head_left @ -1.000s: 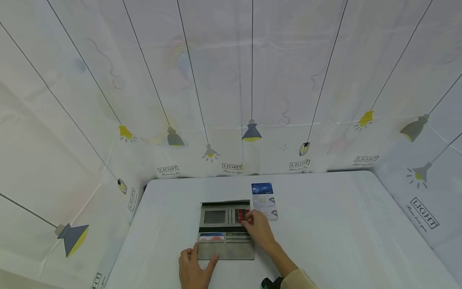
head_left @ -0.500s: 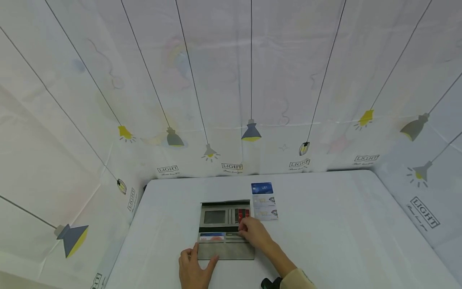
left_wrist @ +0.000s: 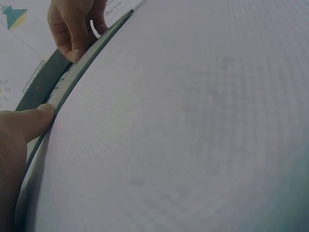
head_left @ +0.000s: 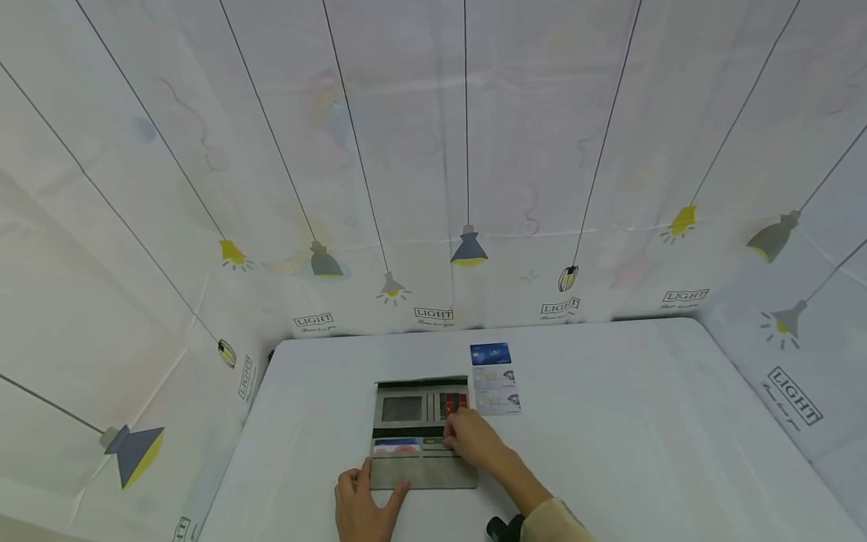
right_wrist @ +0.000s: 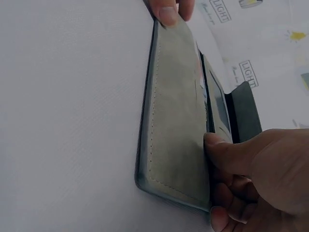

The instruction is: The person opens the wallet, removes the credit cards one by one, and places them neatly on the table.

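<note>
An open grey-green wallet point(head_left: 423, 473) lies on a white table point(head_left: 609, 421), between a person's two hands. The left hand point(head_left: 366, 500) is at the wallet's near left corner, thumb and fingers spread apart: the thumb rests on the near edge and the fingers touch the left side. The right hand point(head_left: 474, 438) is at the wallet's right side, its thumb and fingers bent together over the upper slots of the near half. The right wrist view shows the thumb tip against a slot's edge; the pictures do not let me tell whether the fingers pinch anything.

Right beside those fingertips, on their left, an olive strip point(head_left: 433, 441) shows in a slot. Further left, beyond the left hand's fingers, a blue-and-white card point(head_left: 396, 446) sits in its pocket. Just beyond the right fingers, red cards point(head_left: 456, 403) show in the far half, with a grey window point(head_left: 402, 409) to their left.

Past the right fingers, off the wallet, a blue VIP card point(head_left: 491, 354) lies farthest away, with two pale cards point(head_left: 497, 388) in line on its near side. Behind the right hand is a beige sleeve point(head_left: 552, 522).
</note>
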Available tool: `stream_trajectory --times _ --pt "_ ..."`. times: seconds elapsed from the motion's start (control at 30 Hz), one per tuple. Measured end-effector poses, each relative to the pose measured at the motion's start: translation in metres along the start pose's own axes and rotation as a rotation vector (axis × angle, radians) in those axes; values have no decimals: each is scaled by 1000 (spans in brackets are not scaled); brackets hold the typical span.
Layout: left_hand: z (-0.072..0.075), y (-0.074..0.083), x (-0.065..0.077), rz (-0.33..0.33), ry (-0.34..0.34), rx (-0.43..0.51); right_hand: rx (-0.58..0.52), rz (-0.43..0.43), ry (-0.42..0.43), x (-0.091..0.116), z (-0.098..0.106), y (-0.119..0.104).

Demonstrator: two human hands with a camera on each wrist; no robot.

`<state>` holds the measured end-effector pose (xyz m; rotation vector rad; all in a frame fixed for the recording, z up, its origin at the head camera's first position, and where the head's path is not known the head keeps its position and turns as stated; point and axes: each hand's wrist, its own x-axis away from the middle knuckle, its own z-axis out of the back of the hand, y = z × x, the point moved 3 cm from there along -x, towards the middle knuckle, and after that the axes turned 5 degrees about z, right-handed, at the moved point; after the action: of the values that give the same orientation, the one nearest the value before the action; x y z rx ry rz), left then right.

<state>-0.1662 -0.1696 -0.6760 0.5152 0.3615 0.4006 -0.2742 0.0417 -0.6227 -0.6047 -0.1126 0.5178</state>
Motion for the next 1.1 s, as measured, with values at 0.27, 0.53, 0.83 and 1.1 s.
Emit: stream_trajectory --times 0.27,0.53,0.83,1.1 --pt "-2 -2 2 32 -30 -13 39 14 -43 -2 4 -4" --pt "-1 -1 2 20 -19 4 17 12 -60 -5 4 0" --pt "-1 -1 0 17 -17 -1 103 -1 -13 -4 -1 1" --pt "0 0 0 31 -28 -6 184 40 48 -1 -4 -2"
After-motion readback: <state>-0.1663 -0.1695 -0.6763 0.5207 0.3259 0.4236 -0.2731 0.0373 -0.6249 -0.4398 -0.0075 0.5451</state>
